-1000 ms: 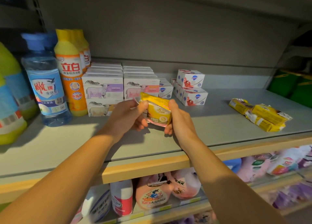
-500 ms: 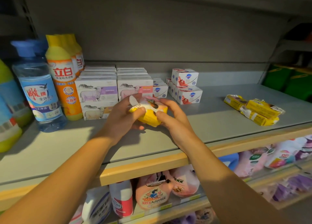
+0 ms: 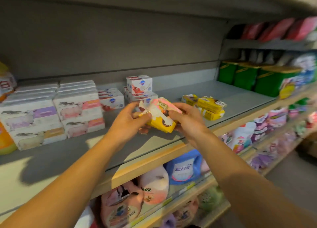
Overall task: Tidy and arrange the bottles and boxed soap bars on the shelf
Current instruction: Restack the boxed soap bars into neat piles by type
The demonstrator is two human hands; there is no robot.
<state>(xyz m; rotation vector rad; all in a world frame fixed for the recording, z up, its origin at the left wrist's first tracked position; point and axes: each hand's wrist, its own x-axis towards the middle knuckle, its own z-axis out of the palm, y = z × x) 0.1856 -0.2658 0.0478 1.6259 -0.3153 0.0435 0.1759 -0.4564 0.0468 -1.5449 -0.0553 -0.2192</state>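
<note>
- Grey metal shelf (image 3: 171, 142) with a pale wooden front edge runs across your view, a grey back panel behind it; the whole picture is motion-blurred.
- Your left hand (image 3: 127, 123) and right hand (image 3: 187, 119) are raised above the shelf's front part, both curled round the same yellow and pink wrapped soap packs (image 3: 159, 114), one hand at each end.
- The bundle sits between your palms, tilted, its yellow end lower and its pink end higher; it looks like two packs held together, though the blur keeps you from being sure.
- Your left thumb lies on top of the white crimped wrapper end; your right fingers wrap the far side.
- Just beyond your right hand lie three more yellow wrapped soap bars (image 3: 208, 106), loosely piled on the shelf.
- Behind your hands stand small white soap boxes with a blue badge and red print (image 3: 139, 84), one on top of a lower row; their full count is hidden.
- To your left, two stacks of white boxed soap bars with sheep pictures (image 3: 56, 111) show three front boxes each.
- At the far left edge an orange bottle (image 3: 5, 140) is partly in view.
- Green boxes with gold tops (image 3: 247, 76), three visible, stand on the neighbouring shelf to the right.
</note>
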